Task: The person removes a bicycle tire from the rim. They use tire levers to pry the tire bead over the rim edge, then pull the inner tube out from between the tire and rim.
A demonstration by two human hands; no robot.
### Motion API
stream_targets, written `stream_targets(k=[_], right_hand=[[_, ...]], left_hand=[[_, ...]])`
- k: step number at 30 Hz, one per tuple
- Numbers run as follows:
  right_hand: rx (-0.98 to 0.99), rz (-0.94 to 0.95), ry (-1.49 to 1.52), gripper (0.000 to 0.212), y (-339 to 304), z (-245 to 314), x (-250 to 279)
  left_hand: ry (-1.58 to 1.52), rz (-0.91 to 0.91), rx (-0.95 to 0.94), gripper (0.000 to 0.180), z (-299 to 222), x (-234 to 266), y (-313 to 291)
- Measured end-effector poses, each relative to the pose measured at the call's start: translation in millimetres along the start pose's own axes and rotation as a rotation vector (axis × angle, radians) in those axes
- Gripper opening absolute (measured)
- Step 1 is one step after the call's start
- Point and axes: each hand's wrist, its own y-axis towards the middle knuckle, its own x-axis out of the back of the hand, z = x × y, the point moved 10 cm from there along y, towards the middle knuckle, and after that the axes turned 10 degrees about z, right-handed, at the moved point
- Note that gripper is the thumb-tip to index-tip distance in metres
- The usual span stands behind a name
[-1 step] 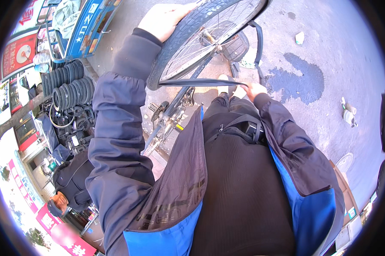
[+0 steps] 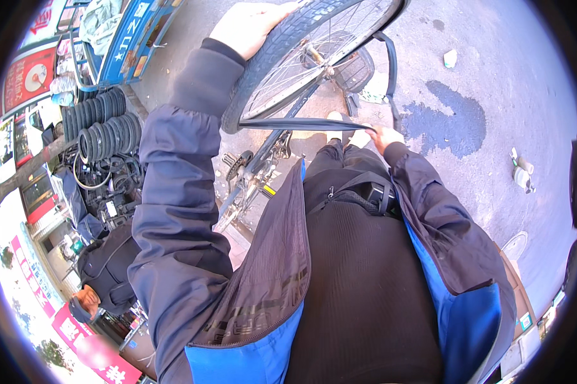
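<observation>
My left hand (image 2: 250, 29) grips the black bicycle tyre (image 2: 257, 73) at its upper left, its fingertips partly hidden behind the rubber. The spoked wheel stands tilted above the bicycle frame (image 2: 253, 168). A flat black inner tube (image 2: 301, 123) hangs partly out of the wheel. One stretch of it runs from the tyre's lower edge to my right hand (image 2: 385, 137), whose fingers are closed on it. From there the tube loops up along the right to the far side of the wheel.
Several stacked tyres (image 2: 112, 136) and dark parts lie on the left, near a blue cart (image 2: 129, 48). Another person (image 2: 109, 269) in dark clothes is at lower left. A wet patch (image 2: 451, 118) marks the pavement, with white containers (image 2: 522, 173) farther right.
My right hand has shifted very slightly to the right with the inner tube in it. The left hand and the wheel have hardly moved.
</observation>
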Motion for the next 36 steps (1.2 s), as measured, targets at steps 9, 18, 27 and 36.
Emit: stream_targets(k=[9,18,27,36], right_hand=[[-0.042,0.194,-0.017,0.049,-7.4,-15.9,12.6],[0.001,0.537,0.674,0.028,-63.0,38.9,39.2],[0.256,0.644,0.394,0.079,-2.2,217.9,29.1],[0.372,-0.044,0.558,0.032,-14.9,279.1,210.6]], left_hand=[[-0.48,-0.191,0.239,0.048,38.1,11.9,-46.3],[-0.933,-0.505,0.566,0.056,155.4,-84.0,-233.5],[-0.546,-0.546,0.387,0.049,117.1,-58.3,-197.6],[-0.433,-0.339,-0.11,0.048,-8.3,-5.2,-109.7]])
